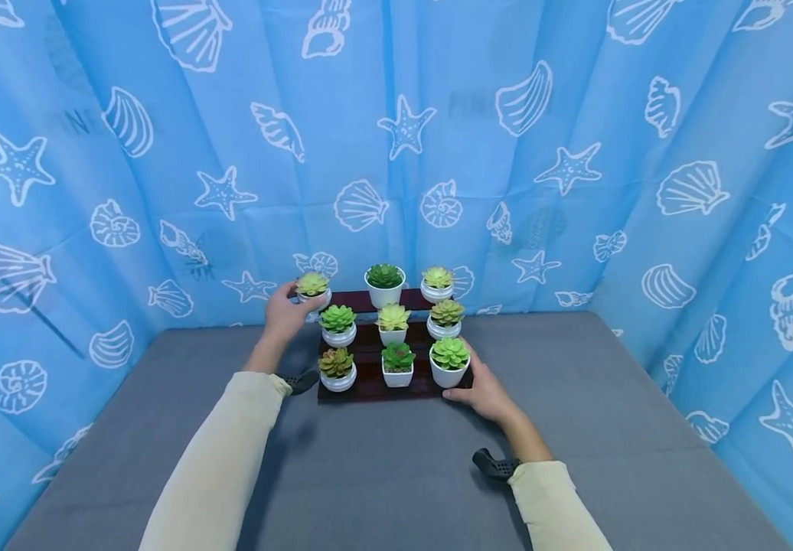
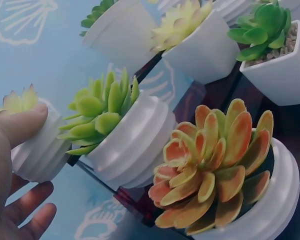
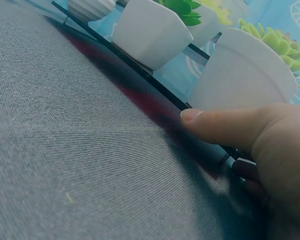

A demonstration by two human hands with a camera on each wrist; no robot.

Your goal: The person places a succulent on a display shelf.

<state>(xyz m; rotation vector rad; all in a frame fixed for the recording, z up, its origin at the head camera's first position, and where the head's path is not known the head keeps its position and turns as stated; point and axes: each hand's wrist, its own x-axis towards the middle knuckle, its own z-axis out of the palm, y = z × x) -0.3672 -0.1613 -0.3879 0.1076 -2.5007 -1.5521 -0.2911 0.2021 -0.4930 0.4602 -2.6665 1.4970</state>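
Note:
A dark red, three-tier display stand (image 1: pixel 369 392) carries several small artificial succulents in white pots. At its back left corner my left hand (image 1: pixel 285 312) holds a pale green potted succulent (image 1: pixel 312 292). In the left wrist view the thumb lies over that ribbed white pot (image 2: pixel 40 155), with fingers on its lower side. My right hand (image 1: pixel 487 392) grips the stand's front right corner, beside a bright green potted succulent (image 1: pixel 448 371). The right wrist view has the thumb (image 3: pixel 210 122) on the stand's front edge and other fingers lower down, partly hidden.
The stand rests on a grey cloth-covered table (image 1: pixel 383 474). Behind and around hangs a blue curtain (image 1: pixel 396 184) printed with white shells and starfish. A reddish-green succulent (image 2: pixel 215 175) sits at the front left of the stand. Black bands (image 1: pixel 496 464) are on both wrists.

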